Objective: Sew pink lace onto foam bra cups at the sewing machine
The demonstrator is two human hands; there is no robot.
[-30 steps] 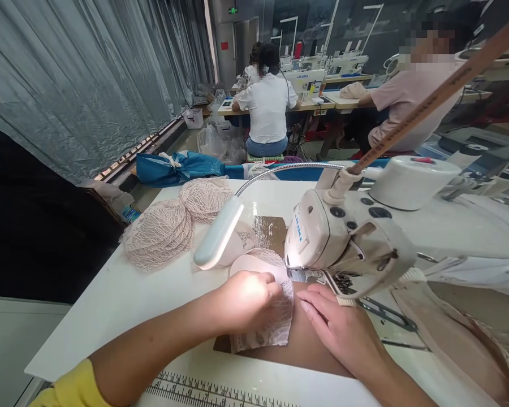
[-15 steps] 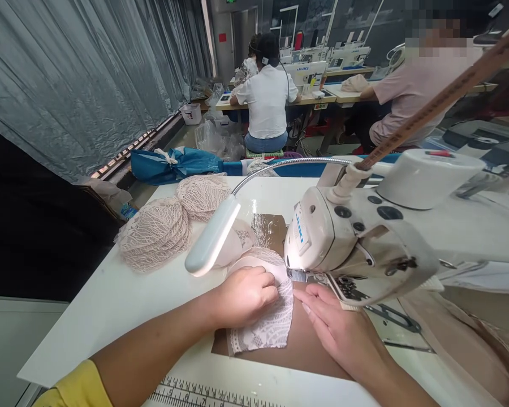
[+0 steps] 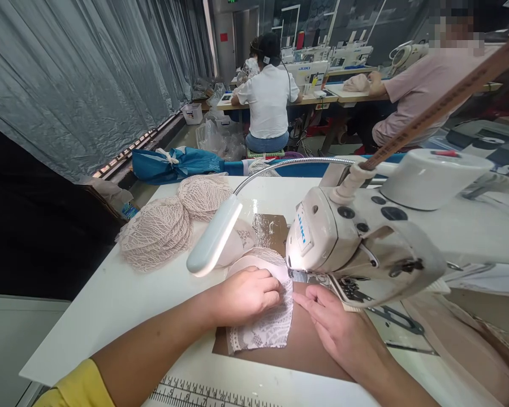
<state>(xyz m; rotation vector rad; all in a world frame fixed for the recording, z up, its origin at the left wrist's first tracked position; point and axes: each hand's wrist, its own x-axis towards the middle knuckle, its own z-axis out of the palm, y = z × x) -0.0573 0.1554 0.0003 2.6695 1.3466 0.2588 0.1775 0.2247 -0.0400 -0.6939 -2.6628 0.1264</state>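
Observation:
A white lace bra cup piece (image 3: pixel 265 334) lies on a brown sheet (image 3: pixel 309 350), its far end at the needle area of the white sewing machine (image 3: pixel 318 226). Curled fingers of my left hand (image 3: pixel 250 294) grip the lace from above, next to a smooth pale pink layer (image 3: pixel 254 262). To the right, my right hand (image 3: pixel 339 322) rests on the brown sheet with fingers stretched out. Its index fingertip is at the lace's right edge, and nothing is held in it. The machine head partly hides the needle and presser foot.
Two stacks of lace cups, a nearer pile (image 3: pixel 155 234) and a farther pile (image 3: pixel 206 195), stand left of the lamp (image 3: pixel 214 237). A printed ruler scale (image 3: pixel 203 393) runs along the front. Beige fabric (image 3: pixel 458 333) lies at right. Two co-workers sit beyond the table.
My left hand shifts very slightly to the right on the lace. My right fingers bend a little more, the index finger still at the lace edge. The lace barely moves.

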